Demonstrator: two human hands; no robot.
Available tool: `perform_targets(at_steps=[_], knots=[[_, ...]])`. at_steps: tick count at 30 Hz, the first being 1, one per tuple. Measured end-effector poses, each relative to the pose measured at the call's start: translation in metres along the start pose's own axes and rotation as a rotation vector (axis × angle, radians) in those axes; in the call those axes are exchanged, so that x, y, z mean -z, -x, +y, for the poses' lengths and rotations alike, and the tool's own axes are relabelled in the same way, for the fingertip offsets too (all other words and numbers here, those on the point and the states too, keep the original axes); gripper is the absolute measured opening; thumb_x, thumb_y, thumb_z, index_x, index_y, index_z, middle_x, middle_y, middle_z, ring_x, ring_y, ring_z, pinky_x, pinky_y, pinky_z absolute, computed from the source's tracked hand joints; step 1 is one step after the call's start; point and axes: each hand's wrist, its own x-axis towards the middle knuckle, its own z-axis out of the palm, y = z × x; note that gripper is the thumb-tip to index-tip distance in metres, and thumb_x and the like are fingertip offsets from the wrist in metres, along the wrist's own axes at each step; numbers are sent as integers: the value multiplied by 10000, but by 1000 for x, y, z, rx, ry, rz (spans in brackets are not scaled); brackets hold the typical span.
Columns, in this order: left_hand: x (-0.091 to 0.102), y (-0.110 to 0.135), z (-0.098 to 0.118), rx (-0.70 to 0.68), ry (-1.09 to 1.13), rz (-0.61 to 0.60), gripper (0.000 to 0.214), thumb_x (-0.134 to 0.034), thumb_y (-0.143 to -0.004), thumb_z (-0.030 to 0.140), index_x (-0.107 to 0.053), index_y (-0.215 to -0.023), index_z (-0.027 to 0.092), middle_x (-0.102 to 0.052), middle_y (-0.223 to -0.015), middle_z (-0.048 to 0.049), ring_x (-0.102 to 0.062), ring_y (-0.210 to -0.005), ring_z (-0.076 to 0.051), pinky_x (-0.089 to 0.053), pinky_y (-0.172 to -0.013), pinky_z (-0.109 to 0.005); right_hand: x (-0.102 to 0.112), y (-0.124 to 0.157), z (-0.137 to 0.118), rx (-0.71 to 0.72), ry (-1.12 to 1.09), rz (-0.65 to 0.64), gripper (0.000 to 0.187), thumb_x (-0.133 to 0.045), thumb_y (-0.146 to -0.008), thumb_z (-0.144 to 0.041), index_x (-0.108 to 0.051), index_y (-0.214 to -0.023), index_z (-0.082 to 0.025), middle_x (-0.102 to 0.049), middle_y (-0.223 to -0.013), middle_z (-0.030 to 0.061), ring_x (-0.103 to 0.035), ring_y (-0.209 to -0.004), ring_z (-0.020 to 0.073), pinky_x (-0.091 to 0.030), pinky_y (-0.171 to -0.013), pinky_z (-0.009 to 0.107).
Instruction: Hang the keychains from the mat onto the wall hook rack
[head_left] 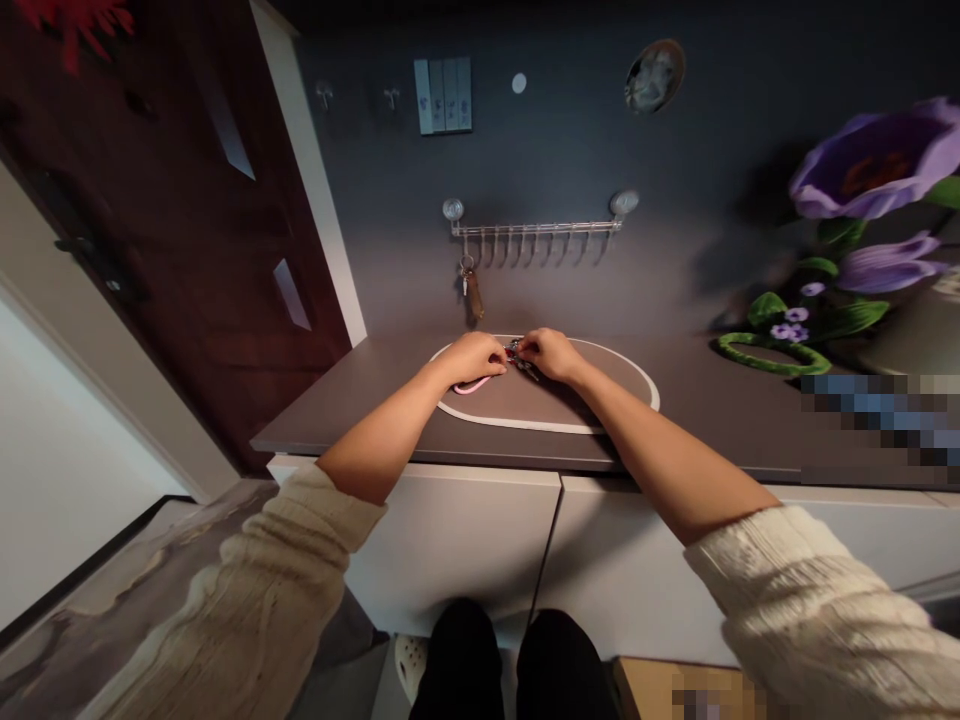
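Just above an oval brown mat [540, 410] with a white rim, both hands meet at a bunch of keys [525, 366]. My left hand [475, 358] has its fingers closed at the left side of the bunch, by a pink strap [471, 386] that loops out below it. My right hand [551, 353] pinches the bunch from the right, near its ring. Some metal keys hang or lie below the right fingers; I cannot tell whether they touch the mat. The small red and silver parts between the hands are too small to make out.
A clear hook rail [540, 228] is fixed to the grey wall, with a key ring and brown fob [474, 292] on its left hook. Purple artificial flowers [862, 180] stand at the right. A dark red door [172, 230] is at the left, white cabinets [457, 540] below.
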Motion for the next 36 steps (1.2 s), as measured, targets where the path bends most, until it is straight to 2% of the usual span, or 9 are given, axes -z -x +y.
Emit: perform_targets(at_steps=[5, 10, 18, 24, 29, 36], knots=[[0, -2, 3, -119, -100, -22, 110, -591, -667, 185, -682, -618, 221, -663, -715, -53, -594, -785, -195, -368, -794, -270, 1, 1, -1, -18, -18, -3, 111, -589, -707, -139, -685, -752, -169, -679, -777, 44, -569, -689, 132, -365, -637, 204], [-3, -2, 6, -69, -159, -39, 151, -567, -660, 152, -616, -527, 204, -657, -712, -82, -583, -865, -217, -352, -862, -289, 0, 1, 0, -27, 13, 5, 114, -587, -709, -139, -682, -766, -166, -679, -786, 44, -565, -692, 131, -364, -637, 205], [-1, 3, 11, -71, -306, -14, 179, -482, -741, 128, -613, -620, 148, -625, -766, -124, -551, -892, -230, -329, -876, -329, 1, 2, -3, -33, 21, 1, 119, -575, -715, -143, -681, -768, -160, -677, -783, 48, -558, -676, 124, -364, -630, 201], [6, 7, 11, -59, -428, 42, 250, -348, -847, 171, -592, -828, 119, -589, -888, -125, -499, -907, -221, -341, -819, -343, 3, 4, -6, 27, 13, 1, 129, -555, -725, -164, -675, -767, -147, -669, -781, 51, -548, -681, 122, -366, -649, 209], [7, 6, 7, -11, -374, 142, 203, -355, -846, 158, -557, -865, 148, -565, -925, -87, -469, -922, -205, -341, -806, -328, 3, 5, -12, 90, -123, 8, 119, -553, -725, -185, -662, -753, -146, -652, -736, 31, -541, -677, 118, -376, -669, 217], [6, 1, 7, 51, -94, 309, 155, -404, -818, 163, -554, -782, 149, -572, -864, -65, -486, -876, -175, -365, -802, -299, -1, 7, -19, 3, -501, 13, 170, -580, -688, -221, -636, -827, -140, -621, -700, 6, -514, -626, 101, -398, -669, 237]])
